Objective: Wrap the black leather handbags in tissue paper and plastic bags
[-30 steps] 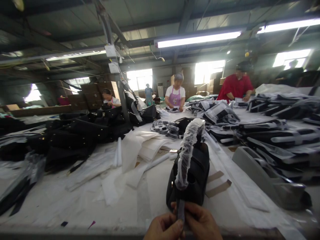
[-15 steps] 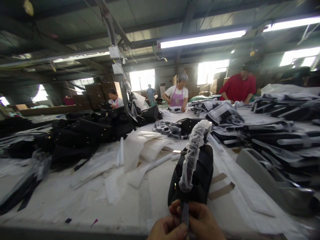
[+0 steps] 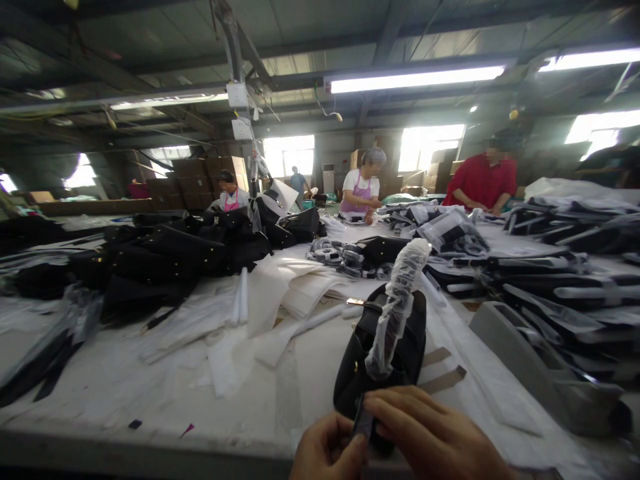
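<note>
- One black handbag (image 3: 361,347) sits low in the frame, right of centre, its long axis slanting up and slightly right.
- Its plastic-wrapped handle (image 3: 395,320) leans the same way.
- Metal piece (image 3: 355,302), upper left of it: any marking too small to read.
- Left hand (image 3: 326,450): thumb and fingers pinched on a dark strap (image 3: 363,421).
- Right hand (image 3: 433,430): fingers together, tips at the strap; thumb hidden, grip unclear.

One head-worn camera looks forward and slightly down across the desk (image 3: 200,417), with the left hand (image 3: 327,447) and right hand (image 3: 435,430) close at the lower edge and windows (image 3: 430,143) far off.
</note>
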Demonstrator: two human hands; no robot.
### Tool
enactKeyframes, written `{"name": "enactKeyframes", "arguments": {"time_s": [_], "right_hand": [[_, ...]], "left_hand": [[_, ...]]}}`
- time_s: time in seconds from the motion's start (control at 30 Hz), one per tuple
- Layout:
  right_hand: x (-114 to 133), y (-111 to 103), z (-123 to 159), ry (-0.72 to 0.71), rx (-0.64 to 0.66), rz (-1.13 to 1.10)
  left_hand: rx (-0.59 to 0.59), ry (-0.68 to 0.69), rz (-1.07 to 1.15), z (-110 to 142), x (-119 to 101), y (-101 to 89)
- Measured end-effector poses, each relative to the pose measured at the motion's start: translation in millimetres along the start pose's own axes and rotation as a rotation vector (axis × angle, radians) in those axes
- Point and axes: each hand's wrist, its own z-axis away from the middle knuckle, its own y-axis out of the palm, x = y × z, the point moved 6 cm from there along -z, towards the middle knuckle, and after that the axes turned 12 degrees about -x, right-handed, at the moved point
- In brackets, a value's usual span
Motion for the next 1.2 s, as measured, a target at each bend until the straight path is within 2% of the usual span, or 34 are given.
{"name": "enactKeyframes", "arguments": {"time_s": [0.07,0.1,0.2,0.27,0.4,0.47,0.6,0.67,0.73,0.87,0.97,1.07,1.2], "right_hand": [[9.1,7.7,-23.8,-0.173,0.114,0.045],[9.6,15.0,-35.0,-0.202,0.208,0.049],[0.4,38.4,-61.1,-0.146,0.494,0.059],[-9.0,50.3,-71.4,-0.078,0.630,0.127],[-18.6,66.2,-77.6,-0.058,0.835,0.255],[-20.3,70.4,-78.7,-0.045,0.884,0.245],[-28.0,69.6,-83.4,0.148,0.836,0.100],[-30.3,66.3,-83.1,0.178,0.822,0.057],[-27.2,60.9,-81.3,0.086,0.801,0.012],[-12.3,40.9,-67.7,-0.253,0.654,-0.110],[-8.2,25.1,-43.6,-0.407,0.559,-0.039],[-5.4,5.8,-19.1,-0.417,0.452,0.006],[-2.9,-12.3,-3.6,-0.307,0.335,0.064]], "left_hand": [[0.023,0.056,-0.025,-0.5,-0.7,2.1],[0.023,0.082,-0.040,-0.9,-1.0,2.1],[0.000,0.111,-0.076,-1.7,-0.6,0.2],[-0.002,0.114,-0.091,-1.8,0.1,-0.4],[0.000,0.160,-0.080,-3.9,3.0,0.2],[0.010,0.171,-0.048,-5.4,5.9,1.4],[0.015,0.140,-0.037,-5.5,6.1,1.8],[0.016,0.106,-0.035,-3.6,1.9,1.1],[0.026,0.065,-0.005,-1.4,-3.4,0.2],[0.103,-0.017,0.026,0.1,-9.9,-3.0],[0.138,-0.069,0.036,-0.9,-13.0,-10.4],[0.129,-0.068,0.057,-0.8,-18.0,-17.5],[0.107,-0.046,0.039,1.3,-17.5,-14.7]]}}
